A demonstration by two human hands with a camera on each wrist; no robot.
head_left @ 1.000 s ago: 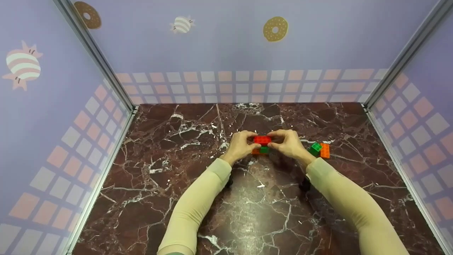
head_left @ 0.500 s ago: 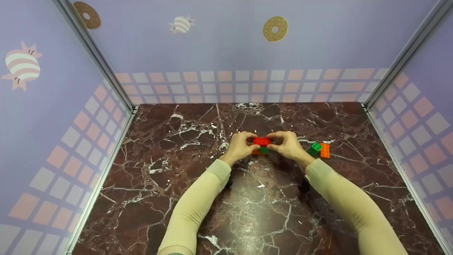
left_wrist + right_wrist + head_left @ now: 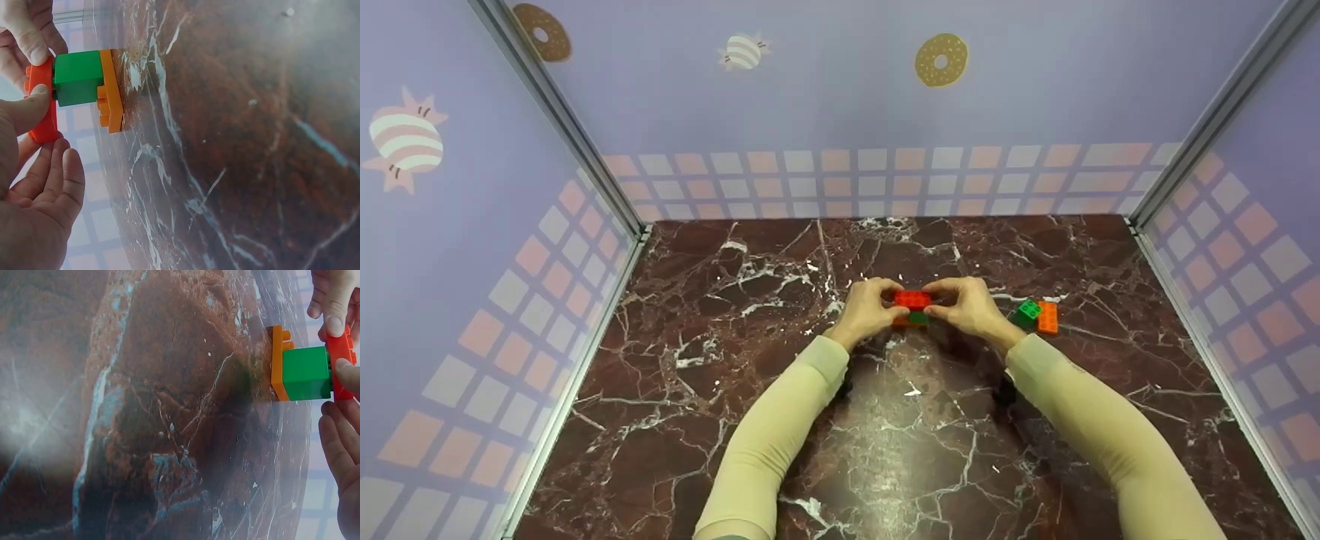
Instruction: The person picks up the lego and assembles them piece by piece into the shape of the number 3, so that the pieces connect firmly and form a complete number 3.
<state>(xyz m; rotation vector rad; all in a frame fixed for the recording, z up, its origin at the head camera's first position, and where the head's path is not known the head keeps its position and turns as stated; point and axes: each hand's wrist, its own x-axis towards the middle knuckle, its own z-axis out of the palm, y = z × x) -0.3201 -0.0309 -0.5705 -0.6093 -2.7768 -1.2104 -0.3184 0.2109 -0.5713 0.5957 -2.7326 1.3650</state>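
one red brick [image 3: 913,301], probably light and stiff, best held by its ends; left hand [image 3: 870,306] and right hand [image 3: 969,307] pinch it.

Between your hands, your left hand [image 3: 870,309] and right hand [image 3: 969,306] cover the ends of the red block [image 3: 913,300]; below them, it hides the top of the green block [image 3: 79,79]; both wrist views crop both hands; beyond your right hand, you can't tell whether the loose green block [image 3: 1028,310] touches the loose orange block [image 3: 1048,318].
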